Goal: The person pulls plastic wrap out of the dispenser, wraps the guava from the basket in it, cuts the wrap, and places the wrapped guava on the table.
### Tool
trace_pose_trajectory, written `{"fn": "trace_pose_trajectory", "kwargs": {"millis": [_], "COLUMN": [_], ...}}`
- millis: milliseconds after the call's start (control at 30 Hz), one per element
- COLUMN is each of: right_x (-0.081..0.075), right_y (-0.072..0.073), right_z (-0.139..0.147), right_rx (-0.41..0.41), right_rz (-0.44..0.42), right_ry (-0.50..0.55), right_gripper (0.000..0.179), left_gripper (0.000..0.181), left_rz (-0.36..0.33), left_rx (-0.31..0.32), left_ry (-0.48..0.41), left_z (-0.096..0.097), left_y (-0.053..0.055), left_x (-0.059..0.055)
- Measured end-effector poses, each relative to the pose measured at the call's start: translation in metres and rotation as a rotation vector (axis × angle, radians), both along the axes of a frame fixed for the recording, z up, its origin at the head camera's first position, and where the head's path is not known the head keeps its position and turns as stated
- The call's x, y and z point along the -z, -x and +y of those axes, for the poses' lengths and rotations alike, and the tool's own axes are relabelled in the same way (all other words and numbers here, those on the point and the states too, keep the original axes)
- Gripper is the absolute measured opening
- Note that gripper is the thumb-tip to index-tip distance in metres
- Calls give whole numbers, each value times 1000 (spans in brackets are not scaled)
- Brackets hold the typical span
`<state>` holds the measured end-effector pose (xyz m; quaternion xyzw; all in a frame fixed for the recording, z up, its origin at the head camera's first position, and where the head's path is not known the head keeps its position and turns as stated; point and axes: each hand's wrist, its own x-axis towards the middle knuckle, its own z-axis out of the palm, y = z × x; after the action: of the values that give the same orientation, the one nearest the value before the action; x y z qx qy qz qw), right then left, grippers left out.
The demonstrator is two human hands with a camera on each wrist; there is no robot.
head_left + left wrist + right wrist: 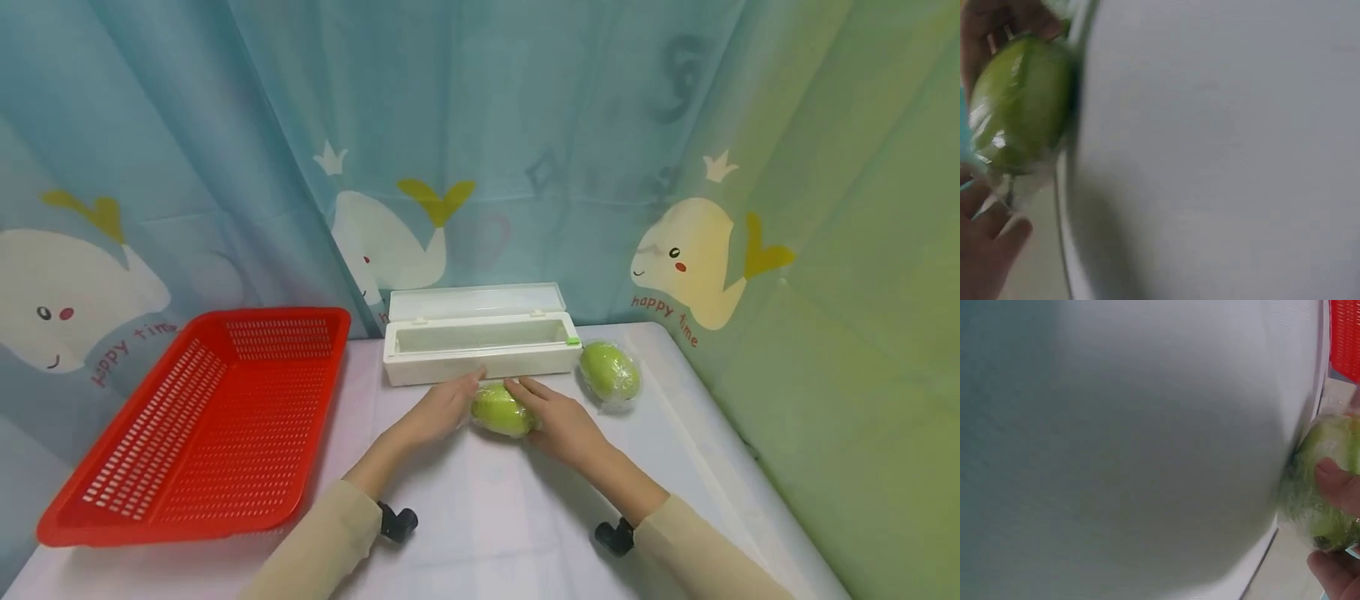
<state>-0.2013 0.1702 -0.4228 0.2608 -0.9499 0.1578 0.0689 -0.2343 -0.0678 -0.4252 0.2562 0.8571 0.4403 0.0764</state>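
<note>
A green oval fruit [501, 410] wrapped in clear cling film is between my hands, just in front of a white cling film box [480, 360]. My right hand [564, 423] grips it from the right; in the right wrist view its thumb [1337, 481] lies across the fruit [1319, 447]. At the left end is my left hand [438, 408], its fingers touching loose film. The left wrist view shows that film [1022, 187] crossing its fingers; whether they pinch it is unclear. A second film-wrapped green fruit [611, 372] lies right of the box.
A red perforated plastic basket [240, 433] stands at the left of the white table [480, 533]. The box's lid [477, 301] is raised, and a green piece [573, 341] sits at its right front edge. Curtains [525, 167] with whale prints hang behind and at the right.
</note>
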Motion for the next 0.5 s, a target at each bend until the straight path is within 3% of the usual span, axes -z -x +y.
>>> {"fn": "trace_pose_trajectory", "kwargs": {"millis": [100, 233, 367, 500], "right_x": [3, 5, 7, 10], "right_y": [-1, -3, -5, -5], "right_z": [1, 1, 2, 6], "right_rx": [8, 28, 49, 40], "right_rz": [-10, -5, -12, -5], "right_ry": [16, 28, 41, 81], "right_gripper": [95, 95, 95, 95], "left_gripper": [53, 59, 72, 81], "left_rz": [98, 252, 240, 169], "left_rx": [30, -5, -40, -40], "left_ry": [136, 265, 382, 411], "left_z": [-5, -1, 16, 26], "left_y": [-9, -20, -37, -52], "left_x": [11, 21, 20, 14]}}
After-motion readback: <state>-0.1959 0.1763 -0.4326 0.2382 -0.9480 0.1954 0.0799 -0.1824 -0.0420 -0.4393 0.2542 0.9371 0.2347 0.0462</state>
